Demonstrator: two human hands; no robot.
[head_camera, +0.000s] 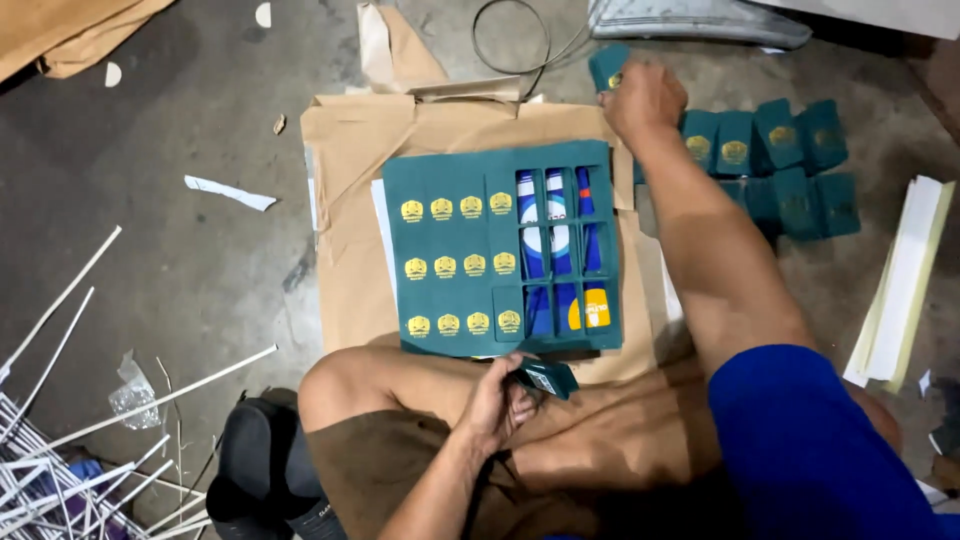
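Beyond the dark green die-cut card sheet (500, 250) | my right hand (643, 97) grip pinching a small green punched card (607, 65) | left hand (497, 405) grip closed on green cards (545, 377) below sheet | set squarely beside row (765, 135).

the right hand (643, 97) holds a small green card (607, 66) with a gold badge, far out by the green piles (775, 160). the left hand (497, 405) grips maybe several green cards (545, 378), near the big green sheet (455, 250).

Green die-cut sheet (500, 250) with gold emblems lies on brown wrapping paper (350, 140).
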